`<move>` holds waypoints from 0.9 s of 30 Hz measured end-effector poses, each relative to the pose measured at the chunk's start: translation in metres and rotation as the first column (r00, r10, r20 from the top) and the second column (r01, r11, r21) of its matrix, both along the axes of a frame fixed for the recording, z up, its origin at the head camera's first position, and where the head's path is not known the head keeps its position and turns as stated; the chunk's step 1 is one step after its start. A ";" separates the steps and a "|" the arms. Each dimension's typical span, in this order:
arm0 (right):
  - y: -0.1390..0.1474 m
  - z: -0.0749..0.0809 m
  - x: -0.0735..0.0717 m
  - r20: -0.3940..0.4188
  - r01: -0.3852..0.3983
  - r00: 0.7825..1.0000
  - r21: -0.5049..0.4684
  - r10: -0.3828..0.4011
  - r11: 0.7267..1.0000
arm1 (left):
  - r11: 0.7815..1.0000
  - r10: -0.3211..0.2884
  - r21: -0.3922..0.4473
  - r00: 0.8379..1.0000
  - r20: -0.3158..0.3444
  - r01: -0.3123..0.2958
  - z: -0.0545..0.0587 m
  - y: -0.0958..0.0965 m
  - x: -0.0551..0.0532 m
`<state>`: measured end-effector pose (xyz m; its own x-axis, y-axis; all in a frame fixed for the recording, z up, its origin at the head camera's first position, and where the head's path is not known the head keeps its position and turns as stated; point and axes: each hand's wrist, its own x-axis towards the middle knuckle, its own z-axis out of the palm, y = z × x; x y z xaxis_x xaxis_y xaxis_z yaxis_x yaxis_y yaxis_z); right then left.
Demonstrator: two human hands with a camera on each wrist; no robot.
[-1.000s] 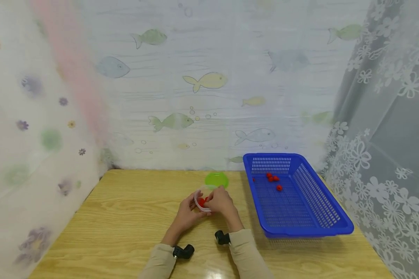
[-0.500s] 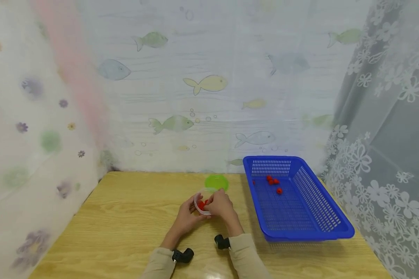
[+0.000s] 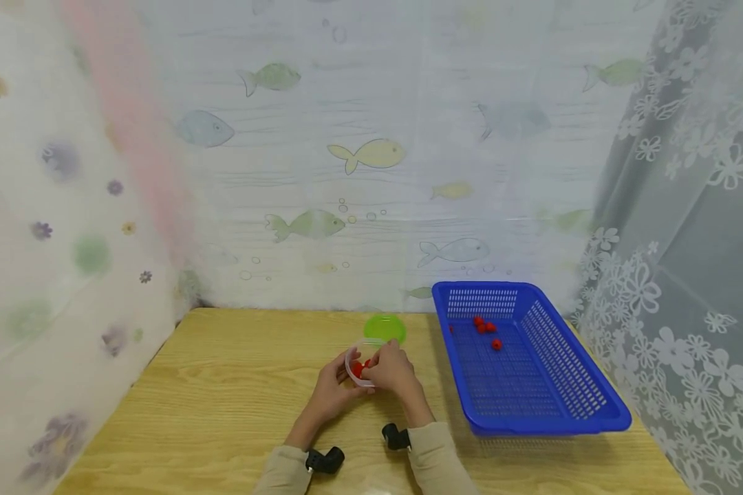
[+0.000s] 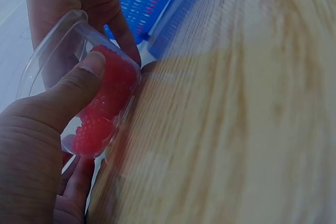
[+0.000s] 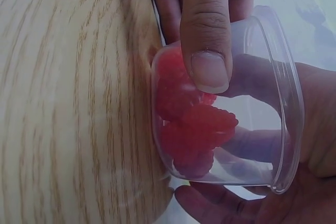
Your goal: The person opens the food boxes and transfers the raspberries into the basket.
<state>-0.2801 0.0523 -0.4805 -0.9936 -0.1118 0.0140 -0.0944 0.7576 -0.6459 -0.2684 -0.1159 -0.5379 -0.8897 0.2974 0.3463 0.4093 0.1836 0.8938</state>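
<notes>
A clear plastic container (image 3: pixel 349 362) is tilted just above the table, its opening facing up toward me. My left hand (image 3: pixel 331 399) grips it from the left, thumb (image 4: pixel 79 85) on the near wall and fingers beneath. Several red raspberries (image 5: pixel 191 127) lie together at the container's bottom. The right hand (image 3: pixel 396 371) comes over the right side of the rim with curled fingers, its fingertips at the raspberries (image 3: pixel 358 371). Whether those fingertips pinch a raspberry is hidden by the hand and the container wall.
Behind the container lies a round green lid (image 3: pixel 384 328). To the right stands a blue slotted basket (image 3: pixel 535 385) with several raspberries (image 3: pixel 481 326) toward its back left. The wooden table (image 3: pixel 204 412) meets a fish-patterned curtain (image 3: pixel 371 227) at the back.
The whole scene sits slightly lower in the head view, as the camera tilts up. Both hands stay at the container, with only small shifts of the right fingers among the raspberries.
</notes>
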 end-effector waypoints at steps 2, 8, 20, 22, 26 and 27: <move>-0.001 -0.001 0.001 -0.001 -0.006 1.000 -0.006 0.006 1.000 | 1.000 0.004 0.010 1.000 0.015 -0.004 -0.001 -0.001 0.001; 0.001 -0.004 -0.001 -0.012 -0.030 0.999 -0.042 0.030 0.999 | 1.000 0.020 -0.005 0.999 0.046 -0.020 -0.001 -0.002 0.002; 0.008 -0.013 -0.003 -0.077 -0.081 0.995 -0.220 0.065 0.972 | 0.998 0.054 -0.029 0.996 0.066 -0.052 0.003 0.002 0.001; 0.008 -0.015 -0.003 -0.091 -0.091 0.994 -0.278 0.068 0.956 | 0.998 0.061 -0.029 0.996 0.070 -0.059 0.004 0.002 0.000; 0.008 -0.014 -0.002 -0.111 -0.121 0.990 -0.348 0.087 0.930 | 0.998 0.065 -0.017 0.996 0.067 -0.064 0.002 0.001 0.000; 0.008 -0.014 -0.002 -0.118 -0.129 0.989 -0.360 0.092 0.924 | 0.998 0.063 -0.015 0.996 0.062 -0.062 0.001 0.001 0.000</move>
